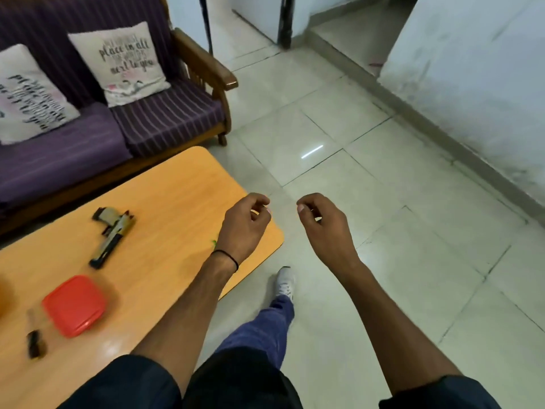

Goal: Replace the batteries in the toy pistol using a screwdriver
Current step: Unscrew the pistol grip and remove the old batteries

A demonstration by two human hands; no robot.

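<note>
Left hand, right hand hovering mid-frame, loosely curled, holding nothing. Toy pistol lying centre-left on table. Risk: loosened screw rolling off smooth tabletop.

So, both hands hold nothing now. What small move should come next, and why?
Probably lower the left hand to the toy pistol and grip it. The toy pistol lies untouched on the orange table; the left hand hovers empty over the table's corner, nearer than the right hand, which is over the floor.
</note>
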